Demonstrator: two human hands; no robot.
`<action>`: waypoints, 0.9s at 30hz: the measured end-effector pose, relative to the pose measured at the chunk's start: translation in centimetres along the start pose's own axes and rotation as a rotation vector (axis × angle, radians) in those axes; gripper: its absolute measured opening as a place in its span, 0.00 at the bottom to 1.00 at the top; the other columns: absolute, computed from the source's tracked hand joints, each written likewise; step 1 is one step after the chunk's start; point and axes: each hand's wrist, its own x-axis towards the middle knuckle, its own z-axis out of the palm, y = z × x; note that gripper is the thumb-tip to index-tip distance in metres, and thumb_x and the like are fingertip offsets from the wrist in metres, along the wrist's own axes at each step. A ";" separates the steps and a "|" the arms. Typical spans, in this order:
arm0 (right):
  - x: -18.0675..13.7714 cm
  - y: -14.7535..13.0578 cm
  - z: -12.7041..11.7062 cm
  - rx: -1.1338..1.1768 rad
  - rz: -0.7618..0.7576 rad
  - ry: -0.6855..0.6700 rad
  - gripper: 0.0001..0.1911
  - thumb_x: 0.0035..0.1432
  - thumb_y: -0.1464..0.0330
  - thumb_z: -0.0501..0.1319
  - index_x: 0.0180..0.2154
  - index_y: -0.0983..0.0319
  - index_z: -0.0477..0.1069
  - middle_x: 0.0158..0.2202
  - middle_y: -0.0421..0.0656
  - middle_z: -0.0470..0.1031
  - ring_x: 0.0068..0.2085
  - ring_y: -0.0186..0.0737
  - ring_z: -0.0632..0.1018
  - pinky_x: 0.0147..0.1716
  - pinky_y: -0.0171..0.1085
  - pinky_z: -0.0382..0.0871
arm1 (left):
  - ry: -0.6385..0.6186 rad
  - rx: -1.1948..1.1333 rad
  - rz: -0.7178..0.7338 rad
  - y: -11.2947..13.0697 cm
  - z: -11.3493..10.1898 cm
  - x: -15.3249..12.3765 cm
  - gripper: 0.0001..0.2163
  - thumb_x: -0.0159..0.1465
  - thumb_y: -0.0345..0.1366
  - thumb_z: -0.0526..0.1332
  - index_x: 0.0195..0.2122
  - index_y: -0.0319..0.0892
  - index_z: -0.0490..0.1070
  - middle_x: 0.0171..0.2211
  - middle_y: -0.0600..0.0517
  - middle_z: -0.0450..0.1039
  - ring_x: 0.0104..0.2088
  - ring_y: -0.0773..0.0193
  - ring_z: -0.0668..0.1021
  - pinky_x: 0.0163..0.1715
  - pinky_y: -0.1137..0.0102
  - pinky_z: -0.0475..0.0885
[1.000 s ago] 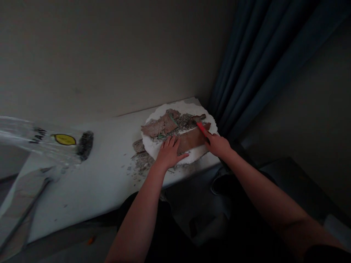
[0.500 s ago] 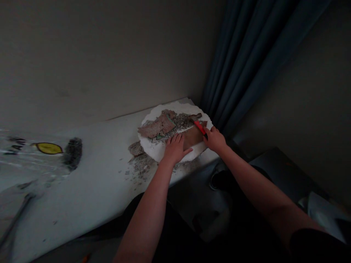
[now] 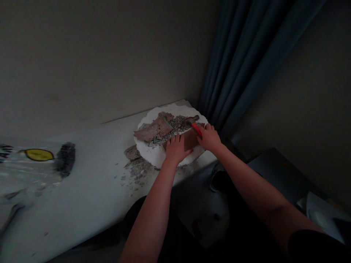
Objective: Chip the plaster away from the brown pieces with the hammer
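Observation:
A white foam-like disc (image 3: 149, 155) with a ragged rim lies at the table's far right end. My left hand (image 3: 175, 148) rests flat on the near side of a brown board piece (image 3: 190, 140) on the disc, fingers spread and thumb out. The fingers of my right hand (image 3: 210, 138) are wrapped round a red utility knife (image 3: 196, 129), over the board's right end. Its tip is too dark to make out. Cracked brownish slabs (image 3: 155, 129) and grey gravel (image 3: 179, 124) lie on the disc just beyond my hands.
Loose crumbs (image 3: 137, 171) and a broken chunk (image 3: 132, 152) lie on the white table (image 3: 93, 190) left of the disc. A clear plastic bag (image 3: 35, 164) with dark contents is at far left. A blue curtain (image 3: 236, 73) hangs behind.
My right hand has shifted slightly along the red knife and now covers its black end. My left hand stays flat on the board. The view has turned slightly right.

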 end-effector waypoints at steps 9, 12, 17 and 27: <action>-0.1 1.7 0.4 0.077 0.000 -0.010 0.31 0.65 0.65 0.58 0.68 0.61 0.59 0.55 0.56 0.67 0.55 0.54 0.72 0.52 0.43 0.68 | -0.021 0.058 -0.045 -0.3 -1.5 0.4 0.36 0.56 0.55 0.68 0.60 0.39 0.65 0.55 0.37 0.74 0.55 0.41 0.73 0.54 0.53 0.66; 0.1 2.0 0.6 0.072 0.000 -0.042 0.33 0.65 0.64 0.59 0.69 0.61 0.58 0.56 0.56 0.67 0.54 0.54 0.74 0.51 0.43 0.69 | -0.027 0.062 -0.058 -0.3 -1.8 0.5 0.39 0.55 0.55 0.68 0.62 0.38 0.63 0.55 0.38 0.73 0.56 0.42 0.72 0.56 0.55 0.64; 0.7 2.8 0.7 0.079 -0.013 -0.093 0.34 0.65 0.62 0.60 0.70 0.58 0.56 0.57 0.56 0.67 0.51 0.53 0.77 0.46 0.42 0.71 | -0.040 0.050 -0.080 -0.5 -1.8 0.6 0.42 0.54 0.57 0.68 0.64 0.40 0.60 0.58 0.38 0.72 0.58 0.42 0.70 0.58 0.55 0.62; 1.6 3.3 0.5 0.072 -0.044 -0.147 0.35 0.64 0.60 0.60 0.70 0.58 0.56 0.57 0.55 0.68 0.47 0.54 0.80 0.42 0.42 0.71 | -0.054 -0.001 -0.080 -0.8 -1.8 0.6 0.43 0.52 0.57 0.69 0.65 0.41 0.60 0.59 0.40 0.71 0.59 0.41 0.69 0.58 0.54 0.62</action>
